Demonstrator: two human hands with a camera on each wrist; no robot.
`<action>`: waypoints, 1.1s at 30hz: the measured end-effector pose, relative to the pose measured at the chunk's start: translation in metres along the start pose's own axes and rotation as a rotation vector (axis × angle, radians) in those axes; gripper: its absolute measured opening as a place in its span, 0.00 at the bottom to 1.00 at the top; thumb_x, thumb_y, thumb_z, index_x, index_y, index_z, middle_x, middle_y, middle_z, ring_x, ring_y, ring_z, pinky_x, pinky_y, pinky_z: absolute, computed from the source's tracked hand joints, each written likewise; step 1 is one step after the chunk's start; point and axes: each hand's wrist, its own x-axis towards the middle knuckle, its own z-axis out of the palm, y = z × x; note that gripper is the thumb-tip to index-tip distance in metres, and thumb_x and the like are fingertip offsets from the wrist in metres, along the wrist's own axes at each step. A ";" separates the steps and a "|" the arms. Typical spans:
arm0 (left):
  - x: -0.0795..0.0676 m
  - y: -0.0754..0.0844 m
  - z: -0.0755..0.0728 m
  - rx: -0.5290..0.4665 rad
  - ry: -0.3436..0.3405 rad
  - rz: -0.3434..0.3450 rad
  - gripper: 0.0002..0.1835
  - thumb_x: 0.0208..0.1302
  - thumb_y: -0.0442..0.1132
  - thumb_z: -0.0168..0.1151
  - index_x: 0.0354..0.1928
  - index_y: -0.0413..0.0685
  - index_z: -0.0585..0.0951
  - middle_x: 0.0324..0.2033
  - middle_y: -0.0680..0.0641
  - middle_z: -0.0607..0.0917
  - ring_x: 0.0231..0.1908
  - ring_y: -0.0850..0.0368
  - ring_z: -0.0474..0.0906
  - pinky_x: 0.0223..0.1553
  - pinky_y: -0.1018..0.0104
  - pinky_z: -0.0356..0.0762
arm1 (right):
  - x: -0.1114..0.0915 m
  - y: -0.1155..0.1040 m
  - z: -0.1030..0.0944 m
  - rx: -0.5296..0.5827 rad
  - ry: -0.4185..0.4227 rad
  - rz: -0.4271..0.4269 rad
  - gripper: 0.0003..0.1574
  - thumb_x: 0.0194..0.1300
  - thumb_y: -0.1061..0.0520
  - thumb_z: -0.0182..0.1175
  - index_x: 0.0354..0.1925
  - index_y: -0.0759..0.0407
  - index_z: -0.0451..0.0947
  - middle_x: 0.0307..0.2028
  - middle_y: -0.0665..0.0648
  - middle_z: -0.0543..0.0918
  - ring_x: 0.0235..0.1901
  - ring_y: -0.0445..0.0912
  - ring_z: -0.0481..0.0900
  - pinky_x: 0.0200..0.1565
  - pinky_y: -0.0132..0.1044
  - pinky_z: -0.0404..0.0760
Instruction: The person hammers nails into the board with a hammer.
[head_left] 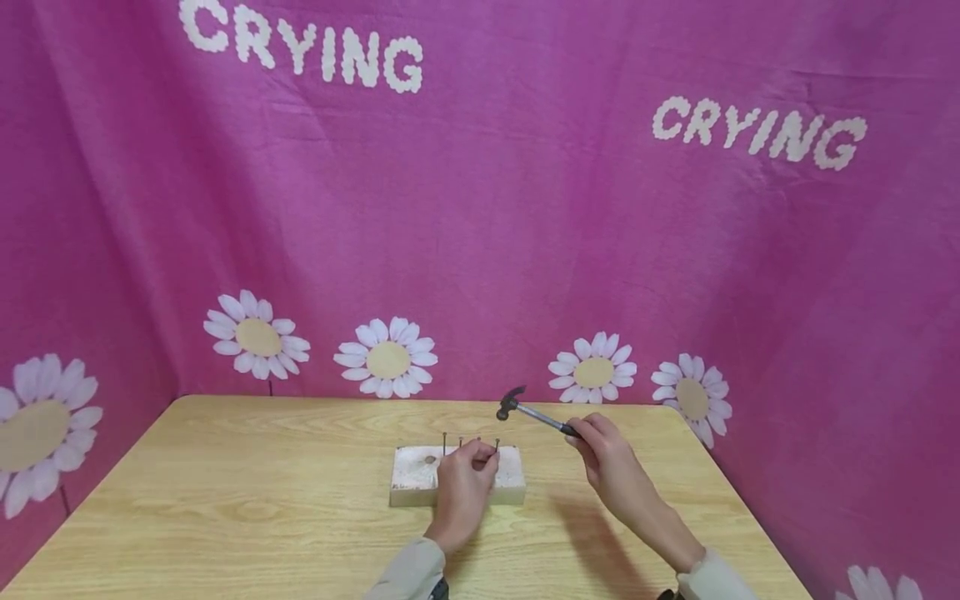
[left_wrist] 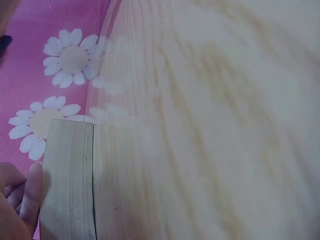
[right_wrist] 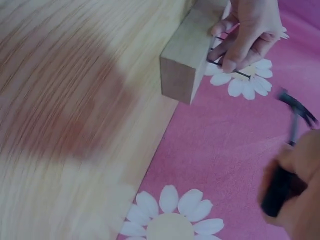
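A pale wooden block (head_left: pixel 411 475) lies on the table, with several nails standing upright in a row on it. In the head view my left hand (head_left: pixel 467 483) is over the block and pinches the rightmost nail (head_left: pixel 497 444) between thumb and finger; the right wrist view shows that nail (right_wrist: pixel 243 74) with its head sticking out past the fingers. My right hand (head_left: pixel 618 475) grips the dark handle of a claw hammer (head_left: pixel 534 412). The hammer is raised above the table, up and to the right of the block, its head apart from the nails.
The wood-grain table (head_left: pixel 225 483) spreads around the block. A pink cloth (head_left: pixel 487 208) with white daisies and lettering hangs along the back and sides of the table. A shadow (head_left: pixel 600 533) falls below my right hand.
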 end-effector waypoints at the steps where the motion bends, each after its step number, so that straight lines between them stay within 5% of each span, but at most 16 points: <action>1: 0.000 0.000 0.000 -0.005 -0.004 0.001 0.02 0.62 0.27 0.73 0.33 0.37 0.88 0.28 0.47 0.90 0.26 0.62 0.84 0.29 0.74 0.83 | 0.000 0.000 0.000 0.018 0.024 0.016 0.15 0.59 0.77 0.70 0.43 0.68 0.84 0.34 0.53 0.79 0.33 0.40 0.76 0.34 0.29 0.80; 8: 0.001 0.001 -0.001 -0.019 -0.018 -0.009 0.01 0.62 0.27 0.72 0.35 0.35 0.88 0.28 0.46 0.91 0.26 0.63 0.84 0.27 0.74 0.82 | 0.003 0.000 0.001 -0.030 -0.068 -0.044 0.15 0.57 0.77 0.71 0.39 0.64 0.83 0.30 0.50 0.77 0.31 0.39 0.74 0.32 0.32 0.80; 13: 0.001 0.001 -0.001 -0.042 -0.034 -0.043 0.01 0.63 0.27 0.72 0.34 0.37 0.87 0.27 0.46 0.90 0.24 0.63 0.84 0.24 0.76 0.81 | 0.003 -0.001 0.000 0.025 0.031 0.010 0.15 0.58 0.78 0.69 0.43 0.68 0.83 0.33 0.54 0.79 0.33 0.40 0.75 0.32 0.31 0.79; 19: 0.000 0.001 -0.001 -0.054 -0.027 -0.052 0.02 0.63 0.26 0.72 0.33 0.38 0.87 0.27 0.46 0.90 0.24 0.61 0.84 0.24 0.77 0.80 | 0.000 -0.001 0.002 -0.033 -0.059 -0.055 0.14 0.57 0.77 0.71 0.39 0.65 0.83 0.30 0.51 0.77 0.31 0.39 0.74 0.33 0.32 0.80; 24: 0.000 -0.001 -0.002 -0.063 -0.027 -0.058 0.03 0.63 0.26 0.71 0.33 0.39 0.87 0.27 0.47 0.90 0.24 0.64 0.83 0.23 0.77 0.80 | -0.002 -0.001 0.002 0.007 0.070 -0.017 0.17 0.57 0.79 0.69 0.44 0.69 0.83 0.34 0.55 0.79 0.33 0.41 0.76 0.34 0.29 0.79; 30: 0.001 -0.003 -0.002 -0.066 -0.049 -0.044 0.01 0.63 0.27 0.71 0.35 0.36 0.87 0.27 0.45 0.90 0.23 0.66 0.81 0.23 0.75 0.81 | -0.002 0.001 0.005 -0.025 -0.026 -0.077 0.16 0.55 0.78 0.71 0.40 0.66 0.82 0.31 0.51 0.76 0.32 0.40 0.73 0.32 0.31 0.78; 33: 0.000 -0.003 -0.002 -0.061 -0.063 -0.055 0.02 0.65 0.28 0.71 0.35 0.35 0.87 0.27 0.45 0.90 0.23 0.66 0.81 0.24 0.75 0.81 | -0.001 0.000 0.006 -0.018 0.026 -0.042 0.17 0.57 0.79 0.69 0.43 0.67 0.82 0.33 0.53 0.77 0.33 0.41 0.74 0.34 0.31 0.78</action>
